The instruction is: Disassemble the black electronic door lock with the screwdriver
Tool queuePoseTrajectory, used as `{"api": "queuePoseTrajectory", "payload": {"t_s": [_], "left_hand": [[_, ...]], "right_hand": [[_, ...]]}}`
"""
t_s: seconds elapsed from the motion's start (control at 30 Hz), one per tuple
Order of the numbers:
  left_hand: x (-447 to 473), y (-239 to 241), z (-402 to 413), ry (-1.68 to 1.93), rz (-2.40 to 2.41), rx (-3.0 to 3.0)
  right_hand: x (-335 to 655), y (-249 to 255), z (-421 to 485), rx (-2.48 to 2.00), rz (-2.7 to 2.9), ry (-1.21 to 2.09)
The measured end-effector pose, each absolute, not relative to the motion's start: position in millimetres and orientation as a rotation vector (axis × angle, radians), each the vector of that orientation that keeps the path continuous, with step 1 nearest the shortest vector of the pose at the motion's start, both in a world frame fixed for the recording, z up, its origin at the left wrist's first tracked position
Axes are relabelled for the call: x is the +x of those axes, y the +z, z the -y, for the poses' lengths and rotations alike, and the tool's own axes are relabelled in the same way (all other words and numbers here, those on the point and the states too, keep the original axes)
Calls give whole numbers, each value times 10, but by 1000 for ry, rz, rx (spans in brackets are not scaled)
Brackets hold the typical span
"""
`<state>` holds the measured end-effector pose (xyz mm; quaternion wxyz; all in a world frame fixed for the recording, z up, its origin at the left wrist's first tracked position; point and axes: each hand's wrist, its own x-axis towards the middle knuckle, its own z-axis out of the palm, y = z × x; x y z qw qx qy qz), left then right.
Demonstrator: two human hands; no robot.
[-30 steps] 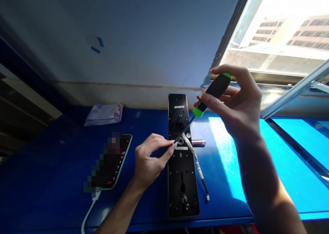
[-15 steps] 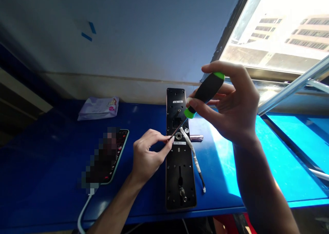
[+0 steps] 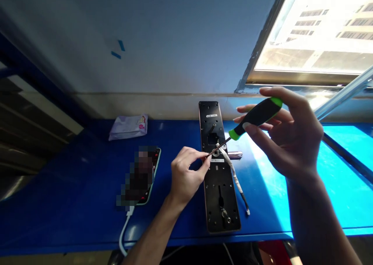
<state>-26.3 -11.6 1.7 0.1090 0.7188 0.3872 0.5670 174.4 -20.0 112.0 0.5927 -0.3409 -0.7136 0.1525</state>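
Note:
My right hand [image 3: 294, 136] grips the black and green handle of a screwdriver [image 3: 256, 117], which slants down to the left. Thumb and forefinger of my left hand [image 3: 188, 175] are pinched at the tip of its shaft; whether a small part sits between them is hidden. Both hands are over a long black door lock panel [image 3: 217, 197], lying back side up. On the panel are screw holes, metal posts and a round fitting [image 3: 215, 153] beside the screwdriver's tip. A white-sleeved cable [image 3: 232, 169] runs off its right side, near a shiny metal handle [image 3: 235, 155].
The panel rests on a blue table [image 3: 175, 133] against a wall. To the left lie a phone [image 3: 155, 168] with a white charging cable [image 3: 122, 232] and a pale purple packet [image 3: 128, 127]. Metal bars [image 3: 344, 94] stand at the right by a bright window.
The view has shifted, so the panel and table things appear farther right. The screwdriver leans flatter, with my right hand farther out to the right. My left hand keeps its pinch at the tip.

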Motion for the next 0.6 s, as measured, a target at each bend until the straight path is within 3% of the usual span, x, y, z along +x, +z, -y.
{"api": "queuePoseTrajectory", "payload": {"t_s": [0.23,0.6], "left_hand": [[-273,8,108,1653,-1124,2191],[-201,-49,156,1449,-874,2402]], "right_hand": [[1743,977,261,-814,1583,426],[1764,1010,630,-874,1663,172]]}}
